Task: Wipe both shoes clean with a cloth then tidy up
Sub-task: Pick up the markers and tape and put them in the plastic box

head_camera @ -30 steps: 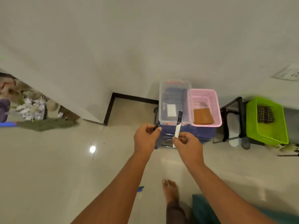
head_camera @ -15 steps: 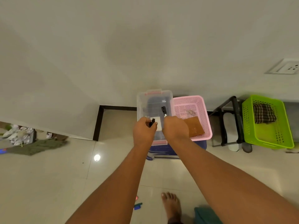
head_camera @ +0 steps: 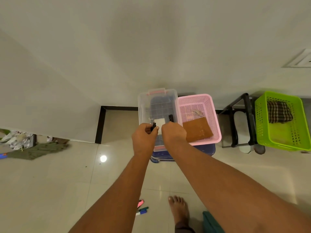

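A slim black stick-shaped item (head_camera: 171,118) pokes up from the right hand (head_camera: 173,133), whose fingers are curled tightly round its lower end, and a small black piece (head_camera: 153,127) is pinched between the thumb and fingertips of the left hand (head_camera: 143,140); what either item is cannot be told. The hands are close together, not quite touching, above the near end of a clear lidless plastic storage box (head_camera: 143,105) with red catches, which has a white square card (head_camera: 159,122) lying on its bottom. Touching the box's right side is a pink perforated plastic basket (head_camera: 217,130) that holds a flat brown rectangular sheet (head_camera: 197,129) and a small pale object (head_camera: 196,112) too blurred to name. Both containers rest on a dark blue plastic stool (head_camera: 202,148) against the wall. To the right stands a low black rack (head_camera: 247,115) with a pale shoe (head_camera: 240,126) on it, only partly seen. Just beyond that is a lime-green perforated basket (head_camera: 262,132) with a crumpled dark checked cloth (head_camera: 278,111) lying in its far end. On the glossy tiled floor (head_camera: 50,182) near the person's bare foot (head_camera: 179,209) lie a few coloured marker pens (head_camera: 142,211), and a heap of olive fabric (head_camera: 33,148) sits far to the left.
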